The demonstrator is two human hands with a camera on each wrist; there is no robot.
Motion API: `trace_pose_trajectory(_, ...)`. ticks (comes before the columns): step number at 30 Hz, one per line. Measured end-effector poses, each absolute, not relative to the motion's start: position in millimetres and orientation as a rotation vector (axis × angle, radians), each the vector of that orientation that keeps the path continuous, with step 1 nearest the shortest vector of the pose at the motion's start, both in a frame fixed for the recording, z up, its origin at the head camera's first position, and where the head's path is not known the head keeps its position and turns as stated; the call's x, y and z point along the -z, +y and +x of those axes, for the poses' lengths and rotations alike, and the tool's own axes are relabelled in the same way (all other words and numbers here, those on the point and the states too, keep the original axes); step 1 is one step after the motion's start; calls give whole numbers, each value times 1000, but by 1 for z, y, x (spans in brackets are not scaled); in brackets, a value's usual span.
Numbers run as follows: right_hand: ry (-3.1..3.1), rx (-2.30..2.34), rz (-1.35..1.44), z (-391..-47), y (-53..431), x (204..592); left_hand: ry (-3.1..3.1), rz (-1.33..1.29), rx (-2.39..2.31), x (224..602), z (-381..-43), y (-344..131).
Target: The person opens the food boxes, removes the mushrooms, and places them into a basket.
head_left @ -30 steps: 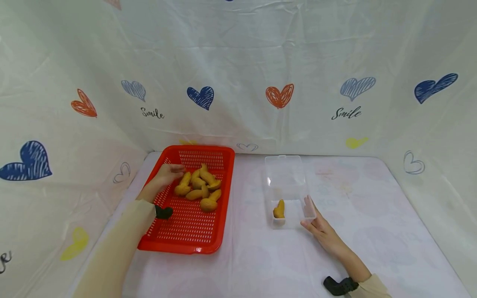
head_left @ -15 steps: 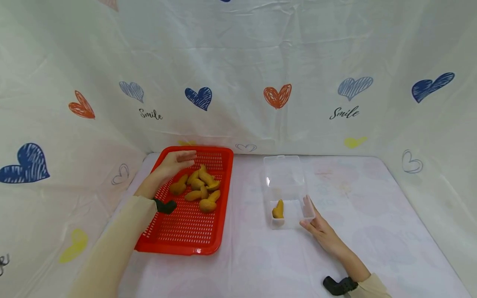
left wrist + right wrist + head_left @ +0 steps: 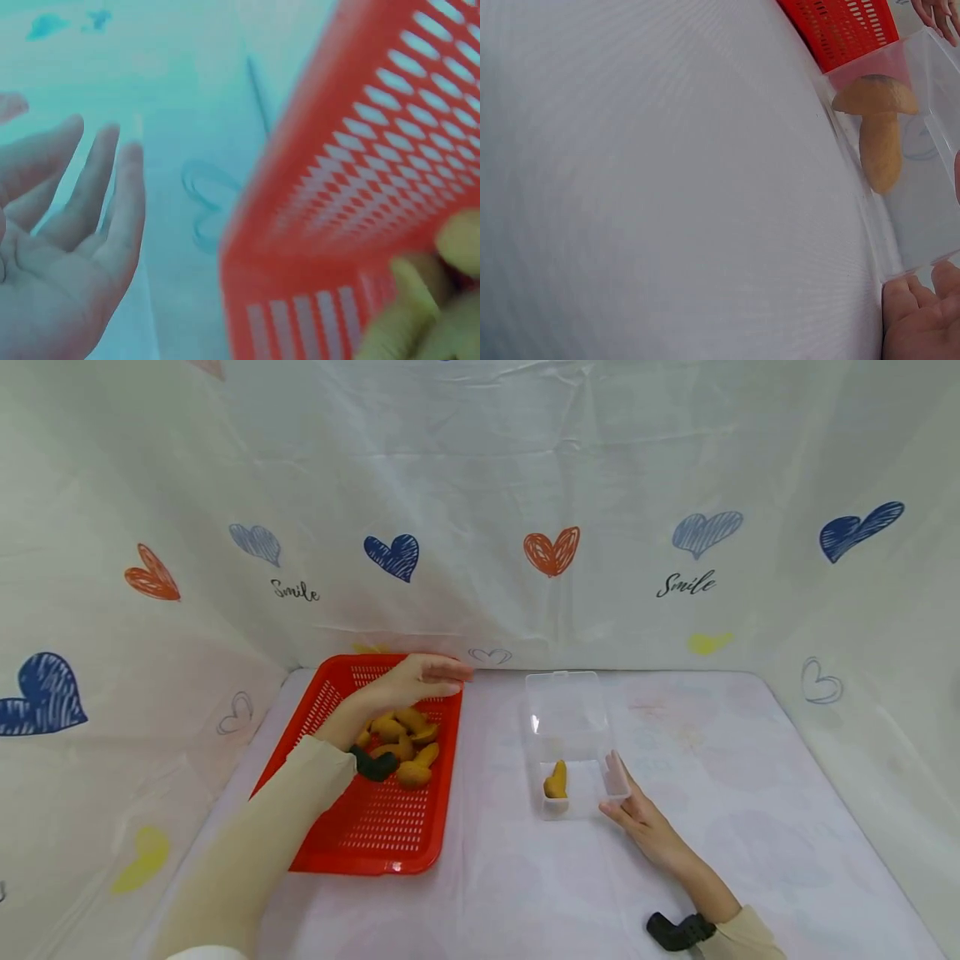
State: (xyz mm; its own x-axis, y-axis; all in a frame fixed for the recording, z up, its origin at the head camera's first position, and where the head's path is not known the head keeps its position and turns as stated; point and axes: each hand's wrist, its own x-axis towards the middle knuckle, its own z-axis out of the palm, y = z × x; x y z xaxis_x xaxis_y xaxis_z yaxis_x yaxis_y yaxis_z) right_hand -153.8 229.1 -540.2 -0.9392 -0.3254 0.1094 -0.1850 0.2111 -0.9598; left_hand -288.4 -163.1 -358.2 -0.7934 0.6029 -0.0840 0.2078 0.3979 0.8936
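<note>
In the head view my left hand (image 3: 420, 681) is over the right rim of a red perforated plastic basket (image 3: 360, 865). The left wrist view shows this hand (image 3: 71, 217) with its fingers extended and nothing in them. Yellow-brown mushrooms (image 3: 414, 772) lie in the basket, some hidden behind my left arm. A clear plastic box (image 3: 588, 810) stands open to the right, its lid (image 3: 566, 706) laid back. One mushroom (image 3: 881, 135) lies at the left end of the box. My right hand (image 3: 647, 827) rests against the box's right side, fingers fairly straight.
A white cloth covers the table (image 3: 517, 893). Behind and at the sides hangs a pale curtain (image 3: 480, 485) printed with hearts and the word Smile. A black wrist camera (image 3: 678, 932) is on the right forearm, another (image 3: 375, 764) on the left.
My left hand has moved rightward from above the mushrooms to the basket's right rim, empty. One mushroom at the pile's left shifted slightly. My right hand stays at the box.
</note>
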Motion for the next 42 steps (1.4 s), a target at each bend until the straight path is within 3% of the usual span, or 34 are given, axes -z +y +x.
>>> trace_pose_trajectory(18, 2309, 1872, -538, -157, 227, 537, 1869, 1174, -957, 380, -291, -44)
trace_pose_trajectory(28, 2321, 1868, -542, -157, 226, 542, 1681, 1105, -794, 410, -286, 1)
trace_pose_trajectory(42, 2311, 1864, -528, -154, 229, 538, 1788, 1152, -556, 428, -285, 28)
